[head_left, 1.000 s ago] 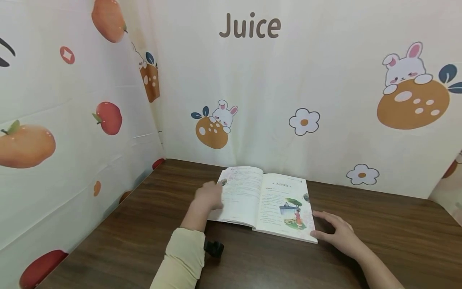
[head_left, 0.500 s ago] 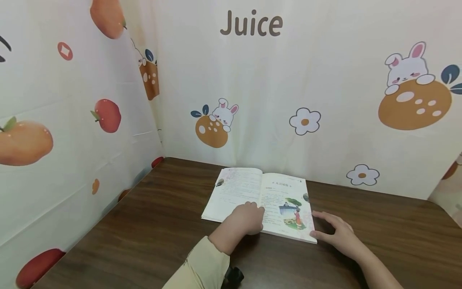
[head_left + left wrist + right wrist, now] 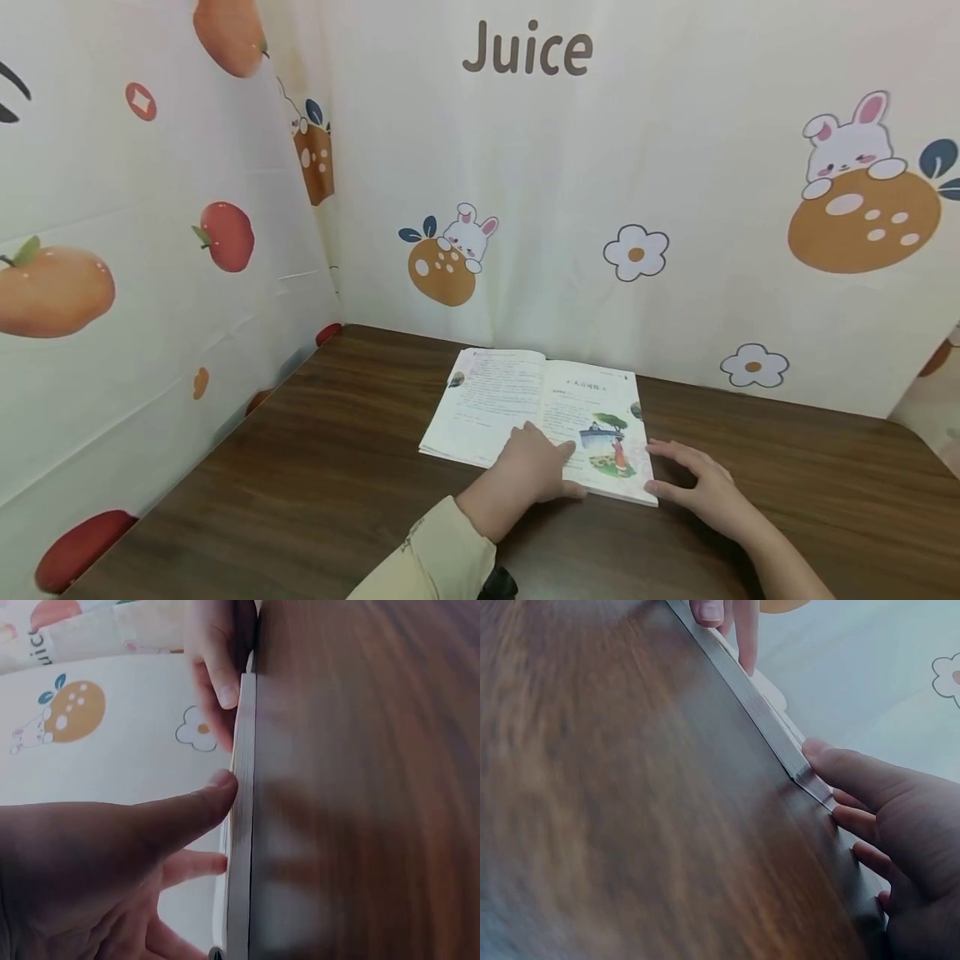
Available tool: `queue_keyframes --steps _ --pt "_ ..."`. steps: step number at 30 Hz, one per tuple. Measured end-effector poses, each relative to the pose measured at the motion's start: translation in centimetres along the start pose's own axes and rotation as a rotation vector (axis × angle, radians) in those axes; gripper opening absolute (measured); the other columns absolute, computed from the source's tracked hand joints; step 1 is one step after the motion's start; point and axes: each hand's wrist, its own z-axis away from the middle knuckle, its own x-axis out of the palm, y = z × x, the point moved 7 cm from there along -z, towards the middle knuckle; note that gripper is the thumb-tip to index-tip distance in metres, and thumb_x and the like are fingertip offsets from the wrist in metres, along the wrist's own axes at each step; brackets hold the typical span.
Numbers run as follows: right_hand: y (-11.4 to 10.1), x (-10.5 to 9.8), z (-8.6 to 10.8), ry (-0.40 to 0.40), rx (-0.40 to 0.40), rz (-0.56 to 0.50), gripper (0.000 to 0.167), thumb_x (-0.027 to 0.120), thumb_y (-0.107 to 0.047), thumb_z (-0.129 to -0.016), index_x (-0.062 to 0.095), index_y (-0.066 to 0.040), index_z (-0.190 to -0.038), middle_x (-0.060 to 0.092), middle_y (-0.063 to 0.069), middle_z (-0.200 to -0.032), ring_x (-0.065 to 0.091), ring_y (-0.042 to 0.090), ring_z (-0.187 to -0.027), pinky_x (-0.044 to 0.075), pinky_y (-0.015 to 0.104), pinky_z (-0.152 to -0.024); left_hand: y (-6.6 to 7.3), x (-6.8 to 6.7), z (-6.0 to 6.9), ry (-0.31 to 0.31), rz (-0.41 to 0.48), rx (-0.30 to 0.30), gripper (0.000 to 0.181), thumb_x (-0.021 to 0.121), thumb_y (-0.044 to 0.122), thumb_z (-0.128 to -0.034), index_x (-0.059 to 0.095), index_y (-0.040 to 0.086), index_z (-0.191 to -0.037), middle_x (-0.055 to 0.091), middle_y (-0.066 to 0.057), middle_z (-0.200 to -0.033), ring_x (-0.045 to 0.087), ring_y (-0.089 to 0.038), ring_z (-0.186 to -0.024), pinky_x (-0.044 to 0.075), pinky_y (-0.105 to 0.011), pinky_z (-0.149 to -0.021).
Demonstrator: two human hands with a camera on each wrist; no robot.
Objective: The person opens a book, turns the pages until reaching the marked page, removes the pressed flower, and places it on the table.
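An open book (image 3: 487,392) lies on the dark wooden table, with text on its left page and a coloured picture on its right page. My left hand (image 3: 528,467) reaches over the book's lower middle, fingers spread over the pages. In the left wrist view, its thumb (image 3: 217,791) lies against the book's lower edge (image 3: 244,825). At the lower right corner, my right hand (image 3: 701,483) touches the book with thumb and fingers apart. The right wrist view has that thumb (image 3: 821,750) on the corner and the other fingers loosely bent beside the edge.
A pale curtain (image 3: 555,183) printed with fruit, rabbits and flowers stands behind the table (image 3: 315,467). Another printed curtain (image 3: 165,183) runs along the left side. A small black object (image 3: 498,583) sits by the left sleeve (image 3: 435,554).
My left hand has moved right from the left page's outer edge to the book's lower middle, and its fingers have spread out. My right hand stays at the right corner.
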Motion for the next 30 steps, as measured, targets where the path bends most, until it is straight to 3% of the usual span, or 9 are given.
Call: queue_keyframes --steps 4,8,16,30 --pt "-0.23 0.04 -0.20 -0.003 -0.032 -0.001 0.056 0.071 -0.044 -0.077 0.057 -0.018 -0.124 0.048 0.015 -0.135 0.030 0.044 -0.127 0.020 0.069 -0.088 -0.02 0.27 -0.19 -0.014 -0.003 -0.056 0.073 0.053 0.075 -0.0712 0.043 0.043 -0.136 0.049 -0.014 -0.132 0.042 -0.036 -0.124 0.050 -0.043 -0.078" --pt "-0.36 -0.10 -0.12 -0.015 -0.071 -0.012 0.052 0.072 -0.041 -0.078 0.059 -0.018 -0.123 0.048 0.014 -0.135 0.031 0.044 -0.126 0.023 0.068 -0.088 0.13 0.41 -0.51 -0.009 -0.026 -0.068 0.073 0.054 0.075 -0.0700 0.043 0.044 -0.135 0.052 -0.010 -0.130 0.041 -0.034 -0.125 0.053 -0.042 -0.062" --pt "-0.35 -0.13 0.17 -0.047 -0.086 -0.035 0.051 0.072 -0.038 -0.078 0.060 -0.015 -0.122 0.045 0.016 -0.137 0.026 0.047 -0.128 0.021 0.070 -0.087 0.42 0.54 -0.86 0.001 -0.068 -0.073 0.073 0.053 0.076 -0.0696 0.043 0.045 -0.135 0.054 -0.006 -0.129 0.042 -0.030 -0.125 0.052 -0.040 -0.053" --pt "-0.40 -0.05 0.09 -0.007 -0.046 -0.020 0.050 0.071 -0.041 -0.078 0.063 -0.015 -0.119 0.047 0.017 -0.135 0.028 0.045 -0.127 0.020 0.069 -0.089 0.43 0.24 -0.71 0.019 -0.055 -0.065 0.070 0.052 0.077 -0.0688 0.046 0.046 -0.132 0.055 -0.009 -0.126 0.049 -0.033 -0.116 0.051 -0.042 -0.051"
